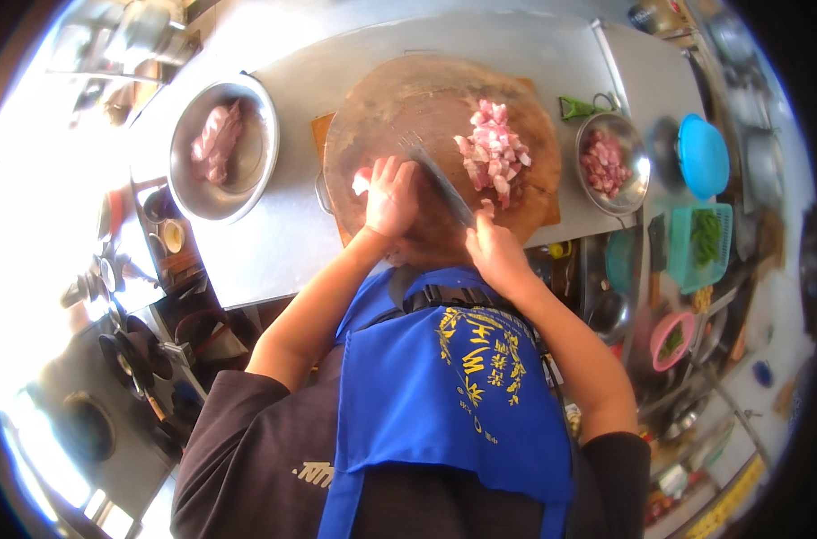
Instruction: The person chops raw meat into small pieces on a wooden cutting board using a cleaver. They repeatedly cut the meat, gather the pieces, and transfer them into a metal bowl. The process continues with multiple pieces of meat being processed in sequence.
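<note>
My left hand [391, 200] presses down on a piece of raw meat [362, 180], which shows past my fingers on the left; the rest is hidden under the hand. In my right hand [494, 252] is the handle of a cleaver [442, 185], its blade seen nearly edge-on beside my left fingers. Both hands are over a round wooden chopping block [408, 87]. A heap of diced raw meat [494, 151] lies on the block's right side. One small meat piece [487, 207] sits close to my right hand.
Left of the block, a metal basin [265, 151] holds larger raw meat [217, 141]. To the right stand a steel bowl [587, 195] of cut meat, a green peeler [575, 108], a blue plastic bowl [705, 156], a teal basket [681, 252] with green vegetables and a pink bowl [657, 343].
</note>
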A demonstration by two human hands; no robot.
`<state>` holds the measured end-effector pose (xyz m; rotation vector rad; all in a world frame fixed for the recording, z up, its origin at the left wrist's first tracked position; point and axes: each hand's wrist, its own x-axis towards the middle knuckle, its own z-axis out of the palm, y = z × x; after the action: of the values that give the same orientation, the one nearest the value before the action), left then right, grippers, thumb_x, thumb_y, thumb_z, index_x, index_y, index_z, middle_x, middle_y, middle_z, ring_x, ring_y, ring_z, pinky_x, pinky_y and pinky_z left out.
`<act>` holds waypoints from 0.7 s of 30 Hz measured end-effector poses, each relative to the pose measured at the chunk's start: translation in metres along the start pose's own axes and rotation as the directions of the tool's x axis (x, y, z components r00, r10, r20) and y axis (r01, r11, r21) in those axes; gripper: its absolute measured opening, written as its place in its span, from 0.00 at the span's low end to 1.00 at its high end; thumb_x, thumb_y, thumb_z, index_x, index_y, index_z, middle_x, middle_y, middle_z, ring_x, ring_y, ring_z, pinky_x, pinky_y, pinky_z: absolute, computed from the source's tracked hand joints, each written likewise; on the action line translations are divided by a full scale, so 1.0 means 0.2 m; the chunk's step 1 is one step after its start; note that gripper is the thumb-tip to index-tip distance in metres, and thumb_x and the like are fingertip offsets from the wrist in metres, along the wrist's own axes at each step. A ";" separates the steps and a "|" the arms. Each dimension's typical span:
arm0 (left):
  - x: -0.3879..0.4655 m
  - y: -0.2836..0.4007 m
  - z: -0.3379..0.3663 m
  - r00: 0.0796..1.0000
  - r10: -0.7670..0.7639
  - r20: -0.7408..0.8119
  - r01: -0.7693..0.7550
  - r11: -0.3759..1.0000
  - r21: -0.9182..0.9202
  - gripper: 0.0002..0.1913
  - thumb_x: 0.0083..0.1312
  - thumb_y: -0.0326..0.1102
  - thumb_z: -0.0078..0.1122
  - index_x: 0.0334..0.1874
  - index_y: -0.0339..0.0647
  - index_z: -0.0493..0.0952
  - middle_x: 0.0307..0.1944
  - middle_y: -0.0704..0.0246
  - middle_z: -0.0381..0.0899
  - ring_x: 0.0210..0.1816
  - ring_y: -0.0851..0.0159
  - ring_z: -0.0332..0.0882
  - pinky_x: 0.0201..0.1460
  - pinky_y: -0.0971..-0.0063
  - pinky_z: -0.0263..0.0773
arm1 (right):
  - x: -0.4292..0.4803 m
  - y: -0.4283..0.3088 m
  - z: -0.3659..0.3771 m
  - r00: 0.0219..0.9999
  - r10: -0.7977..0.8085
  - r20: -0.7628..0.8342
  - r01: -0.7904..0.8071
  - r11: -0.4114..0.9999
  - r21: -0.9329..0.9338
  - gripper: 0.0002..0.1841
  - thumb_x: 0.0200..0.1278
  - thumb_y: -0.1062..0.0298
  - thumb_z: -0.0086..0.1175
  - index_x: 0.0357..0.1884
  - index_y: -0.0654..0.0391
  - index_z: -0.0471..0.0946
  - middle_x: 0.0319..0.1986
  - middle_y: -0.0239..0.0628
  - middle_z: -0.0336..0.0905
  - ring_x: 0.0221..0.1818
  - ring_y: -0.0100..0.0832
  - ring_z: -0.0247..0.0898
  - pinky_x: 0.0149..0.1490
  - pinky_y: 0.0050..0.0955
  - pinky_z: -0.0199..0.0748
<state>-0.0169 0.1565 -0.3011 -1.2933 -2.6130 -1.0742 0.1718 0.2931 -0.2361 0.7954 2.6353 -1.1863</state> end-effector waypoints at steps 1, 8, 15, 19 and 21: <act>0.00 -0.01 0.00 1.000 0.019 -0.010 -0.019 0.999 -0.032 0.11 0.67 0.23 0.64 0.50 0.40 0.84 0.49 0.60 0.85 0.53 0.45 0.81 0.58 0.52 0.73 | -0.01 0.01 -0.01 1.000 0.005 0.004 -0.005 1.000 0.000 0.11 0.81 0.63 0.55 0.49 0.62 0.73 0.34 0.64 0.86 0.42 0.68 0.85 0.48 0.63 0.81; 0.00 0.04 -0.03 0.999 0.043 0.023 -0.041 0.994 -0.103 0.08 0.70 0.24 0.66 0.50 0.38 0.85 0.50 0.56 0.85 0.53 0.43 0.82 0.60 0.51 0.78 | 0.07 0.05 -0.11 0.993 0.039 0.110 -0.062 0.974 0.217 0.13 0.81 0.63 0.56 0.51 0.65 0.74 0.33 0.63 0.85 0.40 0.67 0.84 0.47 0.62 0.80; -0.06 -0.21 -0.24 0.923 -0.351 -0.156 0.278 0.891 -0.360 0.09 0.78 0.25 0.63 0.57 0.35 0.87 0.52 0.58 0.85 0.56 0.54 0.88 0.52 0.64 0.83 | -0.04 -0.04 -0.05 0.998 -0.062 -0.018 0.064 0.990 0.127 0.09 0.81 0.64 0.55 0.48 0.61 0.75 0.32 0.60 0.86 0.38 0.66 0.84 0.46 0.62 0.81; -0.05 -0.18 -0.35 0.995 -0.092 -0.029 0.096 0.980 0.172 0.10 0.75 0.34 0.72 0.54 0.40 0.89 0.50 0.58 0.86 0.44 0.49 0.86 0.50 0.60 0.82 | 0.01 0.06 0.05 0.967 -0.172 -0.188 0.163 0.985 -0.061 0.09 0.80 0.63 0.56 0.46 0.59 0.76 0.29 0.58 0.86 0.35 0.65 0.84 0.44 0.63 0.79; -0.04 -0.11 -0.35 0.983 -0.183 0.015 0.181 0.980 0.080 0.11 0.71 0.35 0.75 0.53 0.42 0.90 0.42 0.63 0.87 0.43 0.50 0.85 0.52 0.57 0.81 | 0.06 0.18 -0.02 0.974 -0.070 -0.214 0.082 0.995 0.049 0.12 0.82 0.62 0.58 0.47 0.62 0.76 0.27 0.55 0.84 0.26 0.57 0.83 0.32 0.53 0.79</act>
<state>-0.0448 0.0999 -0.2636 -1.0746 -2.8041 -0.9723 0.1811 0.3200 -0.2610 0.8844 2.8373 -1.2664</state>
